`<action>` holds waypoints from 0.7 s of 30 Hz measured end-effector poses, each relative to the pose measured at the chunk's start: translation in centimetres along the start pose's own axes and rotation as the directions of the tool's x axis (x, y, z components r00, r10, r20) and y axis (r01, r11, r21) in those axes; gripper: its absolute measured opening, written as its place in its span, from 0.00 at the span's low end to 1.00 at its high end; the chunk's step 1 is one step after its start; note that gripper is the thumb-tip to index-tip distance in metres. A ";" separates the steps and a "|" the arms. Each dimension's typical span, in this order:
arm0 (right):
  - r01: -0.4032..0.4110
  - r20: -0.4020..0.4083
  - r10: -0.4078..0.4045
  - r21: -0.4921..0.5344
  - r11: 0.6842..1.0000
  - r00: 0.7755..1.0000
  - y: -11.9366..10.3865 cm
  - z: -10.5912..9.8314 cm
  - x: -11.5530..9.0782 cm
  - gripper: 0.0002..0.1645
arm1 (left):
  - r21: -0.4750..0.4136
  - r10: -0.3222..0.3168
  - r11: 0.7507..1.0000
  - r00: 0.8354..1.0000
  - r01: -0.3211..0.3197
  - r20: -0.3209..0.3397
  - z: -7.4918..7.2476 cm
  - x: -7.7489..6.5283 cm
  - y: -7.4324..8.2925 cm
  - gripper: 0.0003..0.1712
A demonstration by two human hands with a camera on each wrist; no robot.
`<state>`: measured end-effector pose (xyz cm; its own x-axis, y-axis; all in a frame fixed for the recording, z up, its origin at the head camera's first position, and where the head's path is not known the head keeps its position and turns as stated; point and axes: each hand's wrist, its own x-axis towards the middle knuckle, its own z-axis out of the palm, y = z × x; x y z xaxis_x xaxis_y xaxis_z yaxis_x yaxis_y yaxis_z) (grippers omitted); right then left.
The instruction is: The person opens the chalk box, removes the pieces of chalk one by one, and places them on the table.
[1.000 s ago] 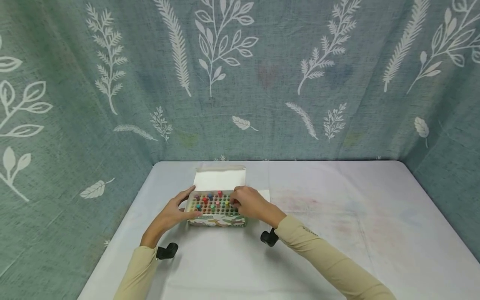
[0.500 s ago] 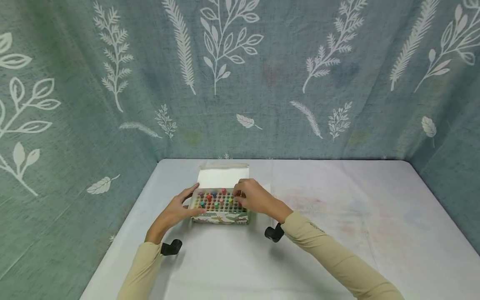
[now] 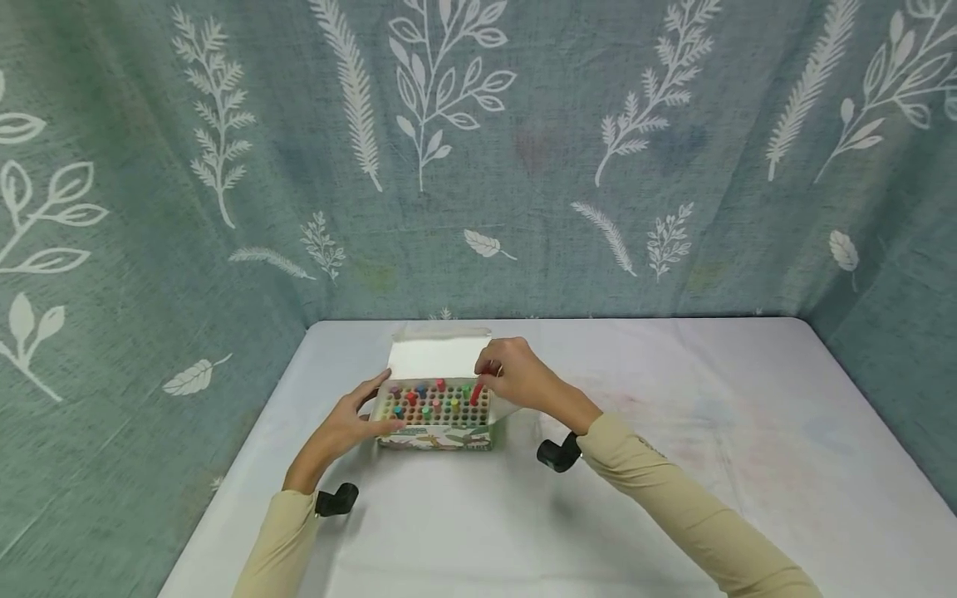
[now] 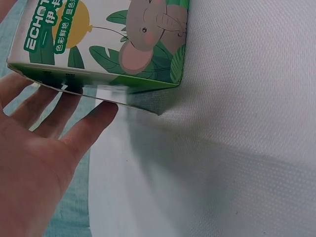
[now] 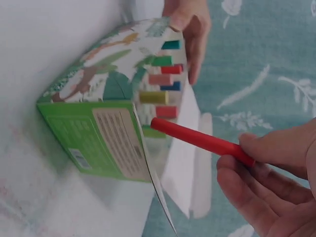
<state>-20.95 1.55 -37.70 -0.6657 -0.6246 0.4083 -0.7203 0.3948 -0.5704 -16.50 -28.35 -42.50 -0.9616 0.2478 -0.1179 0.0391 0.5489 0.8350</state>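
- Red stick [image 5: 197, 138]: pinched between the thumb and fingers of the right hand [image 3: 521, 374], at the box's 2 o'clock (far side of the desk as 12), its lower end tilted toward the box and clear of the holes.
- The box [image 3: 434, 441] sits on the white desk [image 3: 449, 531], its top a grid of round holes, many of them bare.
- Several sticks stand upright in the grid, among them a yellow stick [image 5: 154, 97], a teal stick [image 5: 171, 45] and a green stick [image 5: 155, 131], the last near the red one.
- The left hand [image 3: 345, 425] is at the box's 9 o'clock, fingers spread and nearly straight against that end, thumb along the near edge.
- The open lid [image 3: 434, 359] leans back at 12 o'clock; a white side flap [image 3: 504, 405] sticks out at 3.
- An elephant and a yellow balloon are printed on the box wall.
- Beyond the desk, at 12 o'clock, hangs a teal curtain [image 3: 538, 274] with white leaf patterns.
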 end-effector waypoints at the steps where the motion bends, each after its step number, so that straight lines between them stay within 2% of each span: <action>1: -0.004 -0.008 0.004 0.002 1.000 1.000 0.1 -0.2 0.0 0.04 | -0.001 -0.001 1.000 1.000 0.001 -0.003 0.0 0.0 0.0 0.50; 8: -0.033 -0.108 0.035 0.023 0.999 0.994 1.2 -1.8 -0.5 0.03 | -0.012 0.020 1.000 1.000 -0.020 -0.003 -0.1 -0.1 -0.1 0.50; 15: -0.099 -0.144 0.108 0.065 0.993 0.984 1.9 -3.3 -1.4 0.03 | -0.032 0.018 0.999 1.000 -0.018 0.006 -0.1 0.0 -0.2 0.50; 21: -0.144 -0.201 0.162 0.098 0.985 0.966 3.2 -4.3 -2.3 0.04 | -0.061 0.024 0.998 1.000 -0.023 0.018 0.0 0.0 -0.3 0.50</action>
<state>-22.54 7.09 -37.39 -0.7988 -0.4041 0.4457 -0.5941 0.4126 -0.6905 -16.53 -28.51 -42.71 -0.9552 0.2758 -0.1074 0.0448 0.4936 0.8685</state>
